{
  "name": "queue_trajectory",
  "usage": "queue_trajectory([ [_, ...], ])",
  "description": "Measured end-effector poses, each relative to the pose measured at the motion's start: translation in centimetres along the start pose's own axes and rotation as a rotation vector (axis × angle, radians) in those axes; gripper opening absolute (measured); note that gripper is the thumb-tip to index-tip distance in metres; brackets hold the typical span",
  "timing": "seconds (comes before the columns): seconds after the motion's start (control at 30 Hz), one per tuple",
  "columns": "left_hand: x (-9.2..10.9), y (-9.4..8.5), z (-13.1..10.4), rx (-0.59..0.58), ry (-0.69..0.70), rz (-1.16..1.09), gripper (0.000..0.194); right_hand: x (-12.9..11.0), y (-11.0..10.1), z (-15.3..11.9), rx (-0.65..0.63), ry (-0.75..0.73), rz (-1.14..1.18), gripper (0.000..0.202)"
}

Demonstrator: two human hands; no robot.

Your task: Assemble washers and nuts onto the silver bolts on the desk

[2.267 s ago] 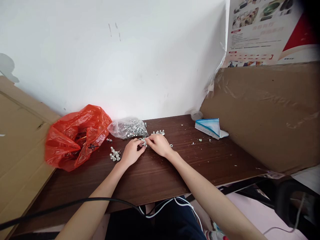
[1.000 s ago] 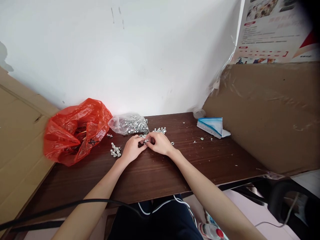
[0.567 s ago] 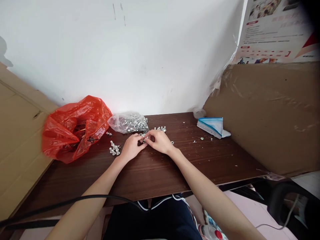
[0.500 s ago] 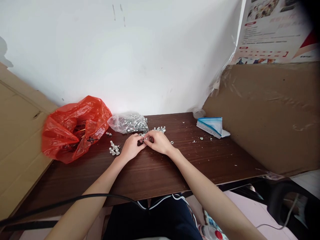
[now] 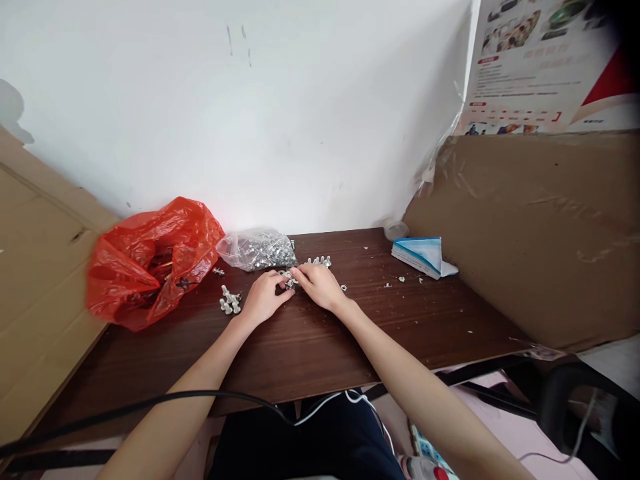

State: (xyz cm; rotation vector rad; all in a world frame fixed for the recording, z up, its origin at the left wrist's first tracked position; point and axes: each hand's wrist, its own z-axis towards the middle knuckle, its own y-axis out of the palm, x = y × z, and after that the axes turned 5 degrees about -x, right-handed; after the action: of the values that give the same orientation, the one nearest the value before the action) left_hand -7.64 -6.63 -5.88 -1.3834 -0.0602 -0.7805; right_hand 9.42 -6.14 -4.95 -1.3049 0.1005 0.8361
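Note:
My left hand [image 5: 264, 296] pinches a small bolt [image 5: 290, 284] between thumb and fingertips, low over the brown table. Beside it, my right hand [image 5: 320, 285] is palm down, fingers stretched out, its tips at a small pile of washers [image 5: 286, 273]. The right fingers partly hide this pile. Left of my left hand stands a group of bolts [image 5: 230, 302], with heads down. Behind my right hand, a row of upright bolts [image 5: 320, 261] shows above the knuckles.
A clear plastic bag of metal fasteners [image 5: 265, 251] lies against the wall. To its left sits a red plastic bag [image 5: 150, 267]. A blue and white packet [image 5: 417, 255] and scraps lie at right. Cardboard [image 5: 530, 240] flanks the table [image 5: 320, 353]. A black cable [image 5: 150, 401] crosses the front.
My right fingertips have come apart from the left ones and now extend over the washers. My left hand keeps its pinch, and the bolt shows more clearly.

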Motion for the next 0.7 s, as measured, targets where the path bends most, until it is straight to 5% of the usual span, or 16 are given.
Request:
queue_trajectory([
  [0.7, 0.45, -0.27, -0.10, -0.005, -0.009, -0.018, 0.013, -0.11, -0.40, -0.05, -0.032, 0.032, -0.022, 0.046],
])
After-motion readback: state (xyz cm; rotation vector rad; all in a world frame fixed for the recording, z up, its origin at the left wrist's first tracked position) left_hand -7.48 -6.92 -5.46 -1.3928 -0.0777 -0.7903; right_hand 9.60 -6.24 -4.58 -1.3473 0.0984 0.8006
